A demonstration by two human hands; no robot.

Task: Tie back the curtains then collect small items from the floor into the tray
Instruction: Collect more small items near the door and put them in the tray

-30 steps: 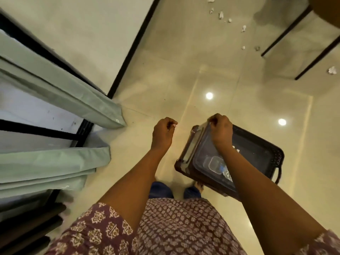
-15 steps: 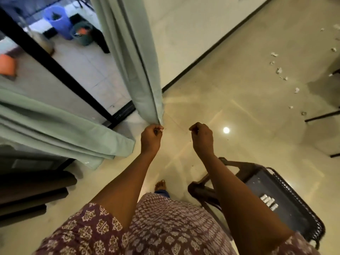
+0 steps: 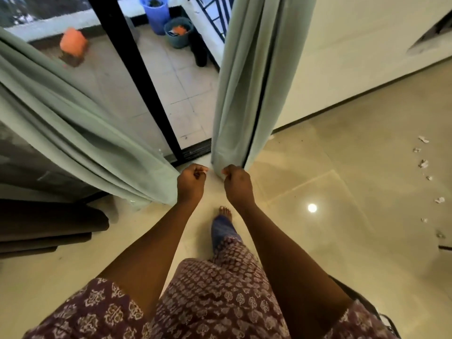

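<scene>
Two pale green curtains hang at the glass door. The left curtain point(image 3: 73, 113) sweeps diagonally down to the floor, and the right curtain point(image 3: 244, 81) hangs straight and bunched. My left hand point(image 3: 190, 183) and my right hand point(image 3: 236, 184) are raised side by side with curled fingers, and nothing shows in either. My right hand's fingertips overlap the right curtain's hem; whether they touch it is unclear. Small white scraps point(image 3: 423, 163) lie scattered on the floor at the right. Only a dark edge of the tray point(image 3: 374, 309) shows at the bottom right, behind my right arm.
A black door frame point(image 3: 137, 77) divides the glass, with a blue bucket point(image 3: 155, 13), a grey-green tub point(image 3: 178, 31) and an orange object point(image 3: 73, 41) on the balcony outside. Dark rolled bundles point(image 3: 49, 223) lie at the left. A white wall point(image 3: 354, 57) stands at the right.
The view has swung up from the floor to the door. My right hand let go of the tray, which dropped to the bottom right corner. Both hands came together before the right curtain.
</scene>
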